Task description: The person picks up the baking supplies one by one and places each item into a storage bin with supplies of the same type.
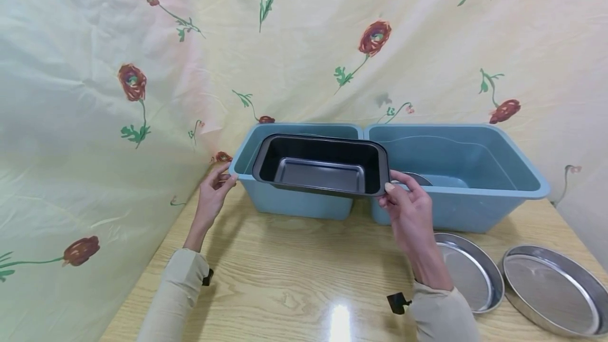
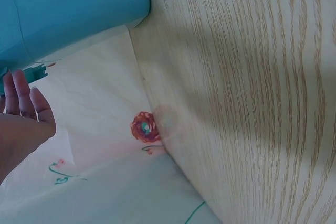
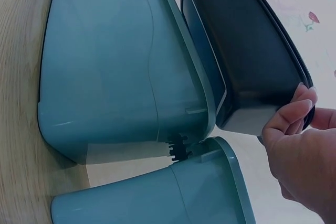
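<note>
A black loaf pan (image 1: 323,165) is held above the left blue bin (image 1: 304,202), its hollow facing me and tilted. My right hand (image 1: 410,210) pinches the pan's right end, thumb on the rim and fingers behind. The right wrist view shows the pan's dark underside (image 3: 247,51) beside the bin rim, with the fingers gripping one corner. At the left bin's front left corner, my left hand (image 1: 214,194) holds the rim between thumb and fingers. Its fingertips are partly cut off in the left wrist view. The pan hides much of the left bin's inside.
The right blue bin (image 1: 456,207) stands beside the left one, with a partly hidden round metal edge (image 1: 418,178) inside. Two round metal pans (image 1: 467,273) (image 1: 553,289) lie on the wooden table (image 1: 285,284) at right. Flowered cloth (image 1: 304,57) hangs behind and at the sides.
</note>
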A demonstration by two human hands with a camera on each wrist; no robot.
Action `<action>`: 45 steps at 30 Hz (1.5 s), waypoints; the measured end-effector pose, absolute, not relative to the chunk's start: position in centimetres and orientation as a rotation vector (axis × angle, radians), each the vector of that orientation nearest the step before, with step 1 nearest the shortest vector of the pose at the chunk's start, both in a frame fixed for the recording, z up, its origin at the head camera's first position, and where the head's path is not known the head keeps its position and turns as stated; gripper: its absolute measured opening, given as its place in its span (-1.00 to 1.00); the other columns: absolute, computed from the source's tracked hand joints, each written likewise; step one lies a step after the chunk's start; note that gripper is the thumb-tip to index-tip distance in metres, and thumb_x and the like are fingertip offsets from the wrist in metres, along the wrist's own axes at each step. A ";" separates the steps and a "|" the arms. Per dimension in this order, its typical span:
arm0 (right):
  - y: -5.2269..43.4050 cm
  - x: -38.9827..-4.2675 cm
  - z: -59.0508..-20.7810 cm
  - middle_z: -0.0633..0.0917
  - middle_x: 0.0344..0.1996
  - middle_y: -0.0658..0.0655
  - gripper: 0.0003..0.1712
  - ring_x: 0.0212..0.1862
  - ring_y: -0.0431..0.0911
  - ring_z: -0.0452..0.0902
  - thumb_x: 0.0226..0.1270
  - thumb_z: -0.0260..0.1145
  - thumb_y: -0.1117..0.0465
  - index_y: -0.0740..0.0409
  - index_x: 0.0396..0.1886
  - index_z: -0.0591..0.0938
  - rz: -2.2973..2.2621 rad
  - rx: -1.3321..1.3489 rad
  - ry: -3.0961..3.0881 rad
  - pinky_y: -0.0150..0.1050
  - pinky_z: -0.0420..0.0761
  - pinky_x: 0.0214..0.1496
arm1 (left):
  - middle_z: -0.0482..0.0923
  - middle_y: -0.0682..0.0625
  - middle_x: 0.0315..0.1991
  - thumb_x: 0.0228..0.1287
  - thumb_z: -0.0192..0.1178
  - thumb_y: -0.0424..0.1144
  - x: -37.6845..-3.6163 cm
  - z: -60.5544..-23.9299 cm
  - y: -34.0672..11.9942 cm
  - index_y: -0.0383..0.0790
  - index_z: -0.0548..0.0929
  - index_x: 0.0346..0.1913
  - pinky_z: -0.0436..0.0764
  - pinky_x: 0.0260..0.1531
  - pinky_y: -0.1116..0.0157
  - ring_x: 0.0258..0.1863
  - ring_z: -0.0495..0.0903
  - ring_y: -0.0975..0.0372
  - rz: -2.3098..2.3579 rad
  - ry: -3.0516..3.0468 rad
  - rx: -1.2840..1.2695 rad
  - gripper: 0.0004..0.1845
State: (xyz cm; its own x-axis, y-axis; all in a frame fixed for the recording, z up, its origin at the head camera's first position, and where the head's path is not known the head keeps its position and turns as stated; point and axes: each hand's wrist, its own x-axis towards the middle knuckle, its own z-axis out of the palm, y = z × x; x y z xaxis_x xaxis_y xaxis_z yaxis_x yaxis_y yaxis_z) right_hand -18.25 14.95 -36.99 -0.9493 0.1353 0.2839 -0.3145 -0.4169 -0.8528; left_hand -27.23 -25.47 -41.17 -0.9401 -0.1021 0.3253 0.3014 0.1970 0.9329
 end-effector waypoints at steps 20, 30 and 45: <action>14.2 -19.9 -36.8 0.73 -0.48 0.08 -0.77 -0.47 -0.18 0.56 0.58 0.10 0.46 0.33 0.15 0.47 2.472 0.229 -1.410 -0.43 0.64 -0.29 | 0.64 -0.10 -0.10 0.52 0.25 -0.27 -27.3 -41.4 -25.4 -0.33 0.52 0.40 0.60 -0.06 0.38 -0.19 0.65 0.32 -1.783 -2.155 -0.190 -0.52; 13.9 -20.6 -36.9 0.74 -0.47 0.09 -0.76 -0.48 -0.19 0.58 0.58 0.09 0.46 0.36 0.16 0.45 2.485 0.219 -1.400 -0.44 0.63 -0.32 | 0.63 -0.06 -0.10 0.52 0.25 -0.25 -27.2 -41.4 -25.4 -0.32 0.53 0.41 0.61 -0.02 0.34 -0.07 0.66 0.00 -1.778 -2.169 -0.165 -0.52; 13.5 -21.5 -37.0 0.73 -0.48 0.08 -0.75 -0.46 -0.19 0.55 0.59 0.07 0.46 0.35 0.17 0.45 2.457 0.231 -1.415 -0.43 0.59 -0.30 | 0.63 -0.03 -0.13 0.52 0.26 -0.26 -27.2 -41.5 -25.4 -0.32 0.53 0.40 0.60 -0.05 0.36 -0.14 0.67 0.15 -1.791 -2.151 -0.174 -0.52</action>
